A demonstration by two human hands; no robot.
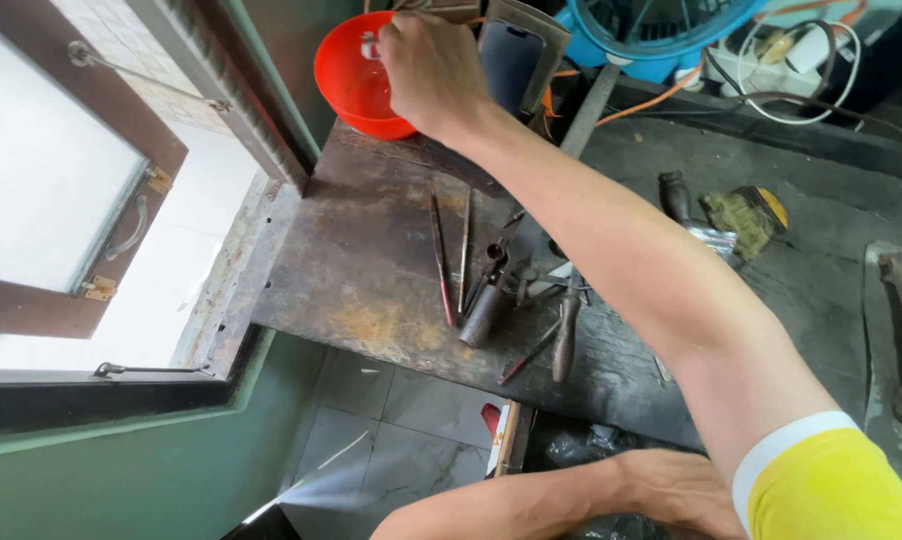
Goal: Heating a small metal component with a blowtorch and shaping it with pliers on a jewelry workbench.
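Hands first: the left hand (671,490), at 6 o'clock low in the frame, lies partly hidden behind the right arm, so its grip cannot be told. Up at 12 o'clock the right hand (426,70) reaches over the red bowl (351,85), fingers curled at its rim; what they pinch is hidden. Thin tools (491,290) lie mid-counter (371,270). A blue fan (661,30) is cut off at 1 o'clock.

Right hand (433,70) reaches into round red plastic bowl (346,85) on rusty metal workbench (361,270); left hand (676,490) hangs low
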